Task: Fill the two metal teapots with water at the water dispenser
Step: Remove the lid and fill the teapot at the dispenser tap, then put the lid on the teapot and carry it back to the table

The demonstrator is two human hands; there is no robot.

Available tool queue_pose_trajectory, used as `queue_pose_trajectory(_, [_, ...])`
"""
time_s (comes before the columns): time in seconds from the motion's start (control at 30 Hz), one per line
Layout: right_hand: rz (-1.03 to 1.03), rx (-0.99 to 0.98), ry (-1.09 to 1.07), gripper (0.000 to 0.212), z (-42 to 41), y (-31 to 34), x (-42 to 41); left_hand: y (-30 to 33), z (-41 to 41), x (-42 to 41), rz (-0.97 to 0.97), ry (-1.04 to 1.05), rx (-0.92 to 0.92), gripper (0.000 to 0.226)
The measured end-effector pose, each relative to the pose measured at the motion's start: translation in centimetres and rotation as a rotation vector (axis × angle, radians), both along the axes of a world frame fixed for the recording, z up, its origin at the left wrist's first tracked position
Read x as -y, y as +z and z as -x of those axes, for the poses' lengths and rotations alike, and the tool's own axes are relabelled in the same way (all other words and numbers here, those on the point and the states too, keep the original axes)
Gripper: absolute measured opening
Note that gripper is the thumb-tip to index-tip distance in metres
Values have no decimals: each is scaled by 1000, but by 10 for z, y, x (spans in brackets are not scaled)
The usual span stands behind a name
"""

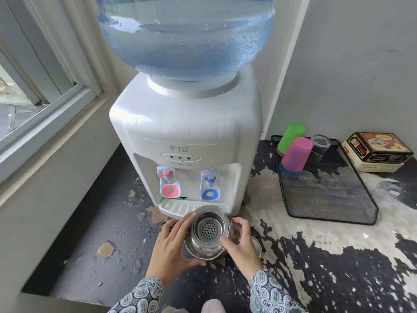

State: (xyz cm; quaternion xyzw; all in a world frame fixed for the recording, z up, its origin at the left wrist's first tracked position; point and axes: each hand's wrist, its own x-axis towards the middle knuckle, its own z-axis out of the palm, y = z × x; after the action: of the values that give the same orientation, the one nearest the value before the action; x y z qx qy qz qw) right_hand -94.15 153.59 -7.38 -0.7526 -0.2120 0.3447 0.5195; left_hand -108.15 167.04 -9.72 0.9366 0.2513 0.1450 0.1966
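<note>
the step in hand looks like bringing a teapot to the tap, not yet filling it. both hands hold one metal teapot just in front of the water dispenser, its far edge at the drip tray: the left hand has its fingers wrapped round the left side of the body, and the right hand curls round the right side, thumb near the rim. the lid is off, and the perforated strainer inside shows dry as far as can be told. a second metal rim peeps out behind the right hand, probably the other teapot or a lid; too hidden to say. next, the open mouth needs to go under a spout, the blue tap being nearest, with one hand freed to press the lever while the other steadies the pot.
</note>
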Motion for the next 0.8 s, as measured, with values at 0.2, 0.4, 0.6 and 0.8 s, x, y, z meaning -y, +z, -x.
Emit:
queue_pose_trajectory(0.2, [-14,-10,22,42,13,-7,11,-9,14,8,11,-27,-30,108])
queue_pose_trajectory(0.4, [30,7,60,42,16,-15,14,-15,18,10,32,-30,-38,107])
queue_pose_trajectory(0.6, [224,436,86,28,-19,-20,25,-18,19,8,45,-27,-52,107])
queue_pose_trajectory(0.8, [544,697,185,30,-36,-51,38,-21,19,8,66,-13,-62,108])
